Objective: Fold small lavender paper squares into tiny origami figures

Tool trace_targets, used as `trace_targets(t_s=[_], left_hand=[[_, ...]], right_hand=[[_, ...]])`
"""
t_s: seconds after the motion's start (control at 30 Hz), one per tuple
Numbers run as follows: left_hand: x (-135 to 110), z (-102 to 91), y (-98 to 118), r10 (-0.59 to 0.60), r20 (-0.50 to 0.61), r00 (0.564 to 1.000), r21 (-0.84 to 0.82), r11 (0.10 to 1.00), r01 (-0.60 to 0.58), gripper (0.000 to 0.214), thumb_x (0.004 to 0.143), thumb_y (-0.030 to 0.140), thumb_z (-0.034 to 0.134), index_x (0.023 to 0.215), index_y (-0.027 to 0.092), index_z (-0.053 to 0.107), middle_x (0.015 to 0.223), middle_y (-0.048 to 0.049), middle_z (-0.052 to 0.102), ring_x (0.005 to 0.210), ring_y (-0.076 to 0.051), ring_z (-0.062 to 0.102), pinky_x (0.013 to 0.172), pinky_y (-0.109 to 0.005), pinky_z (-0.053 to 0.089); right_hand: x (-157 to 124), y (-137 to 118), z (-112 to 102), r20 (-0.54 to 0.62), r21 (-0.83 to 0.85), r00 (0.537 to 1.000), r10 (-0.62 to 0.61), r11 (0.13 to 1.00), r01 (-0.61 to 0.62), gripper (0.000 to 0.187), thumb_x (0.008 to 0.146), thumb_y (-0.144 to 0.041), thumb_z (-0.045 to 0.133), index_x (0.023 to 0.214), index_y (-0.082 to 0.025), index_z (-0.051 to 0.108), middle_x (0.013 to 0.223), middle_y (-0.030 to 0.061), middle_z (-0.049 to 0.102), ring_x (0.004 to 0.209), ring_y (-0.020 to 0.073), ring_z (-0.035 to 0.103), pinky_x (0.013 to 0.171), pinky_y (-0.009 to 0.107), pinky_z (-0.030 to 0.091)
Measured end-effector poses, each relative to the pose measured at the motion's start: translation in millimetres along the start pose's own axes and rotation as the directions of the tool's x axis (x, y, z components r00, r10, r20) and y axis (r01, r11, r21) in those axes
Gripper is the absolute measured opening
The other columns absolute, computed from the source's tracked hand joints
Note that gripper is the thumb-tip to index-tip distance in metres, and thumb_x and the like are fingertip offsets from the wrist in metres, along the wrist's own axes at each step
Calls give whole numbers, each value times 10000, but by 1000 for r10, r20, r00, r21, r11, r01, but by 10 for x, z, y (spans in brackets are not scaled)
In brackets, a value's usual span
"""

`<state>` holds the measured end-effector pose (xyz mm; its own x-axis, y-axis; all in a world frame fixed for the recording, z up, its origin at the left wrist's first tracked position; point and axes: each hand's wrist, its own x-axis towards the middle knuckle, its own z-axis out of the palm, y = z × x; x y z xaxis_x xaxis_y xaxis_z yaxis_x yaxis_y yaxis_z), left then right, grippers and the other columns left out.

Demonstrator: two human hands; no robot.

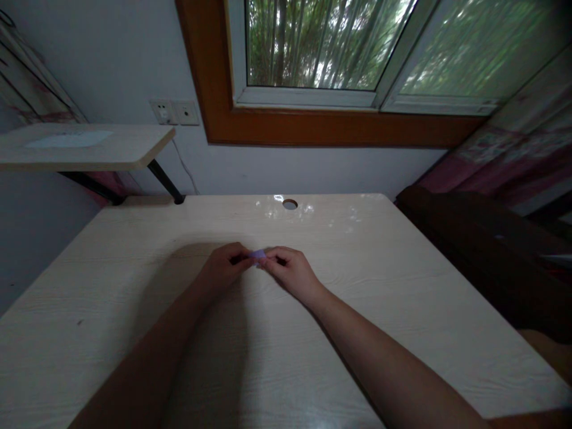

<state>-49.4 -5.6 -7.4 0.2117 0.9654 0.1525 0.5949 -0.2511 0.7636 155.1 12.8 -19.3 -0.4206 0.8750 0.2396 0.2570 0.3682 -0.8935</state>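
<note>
A small pale purple object [258, 255], perhaps folded paper, is pinched between both of my hands over the middle of a light wooden desk [402, 286]. My left hand [226, 265] grips its left end with curled fingers. My right hand [288, 271] grips its right end, fingers also curled. Most of the object is hidden by my fingertips, so its shape is unclear. Both forearms stretch forward from the near edge of the desk.
A round cable hole [290, 204] sits near the desk's far edge. A raised side shelf [80, 146] stands at the back left, wall sockets [174, 112] beside it. A window [322, 47] is above. A dark piece of furniture [491, 250] borders the right side.
</note>
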Motion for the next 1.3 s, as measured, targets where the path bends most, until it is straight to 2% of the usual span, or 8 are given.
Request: trace_targets(t_s=[0.4,0.7,1.07,1.3], left_hand=[[-30,-18,25,-48,-76,996,-153,988,36,231,842,384,643,758,170,671,692,9,631,663,-132,549,625,-235,409],[-21,-13,16,-22,-31,999,-143,990,17,229,843,401,653,806,181,702,750,-10,677,703,-146,595,662,-249,432],[-36,-18,-5,-66,-142,988,-227,973,32,172,833,326,645,758,172,657,706,12,622,681,-132,549,635,-236,417],[-31,-8,38,19,-32,999,-131,991,-23,190,861,354,632,814,177,681,759,-6,658,705,-138,575,657,-244,426]], right_hand=[[-2,17,3,3,64,998,68,996,-68,202,883,-350,627,858,-185,741,814,44,736,714,155,635,671,264,468],[-9,58,17,54,51,998,18,998,-20,169,891,-318,620,849,-202,735,846,38,737,744,155,651,689,261,476],[-15,39,15,65,24,997,32,999,-33,186,897,-313,607,846,-190,737,828,36,733,739,153,645,684,254,471],[-19,9,9,93,3,996,-1,1000,1,211,898,-342,614,820,-184,729,828,37,728,734,146,636,674,246,460]])
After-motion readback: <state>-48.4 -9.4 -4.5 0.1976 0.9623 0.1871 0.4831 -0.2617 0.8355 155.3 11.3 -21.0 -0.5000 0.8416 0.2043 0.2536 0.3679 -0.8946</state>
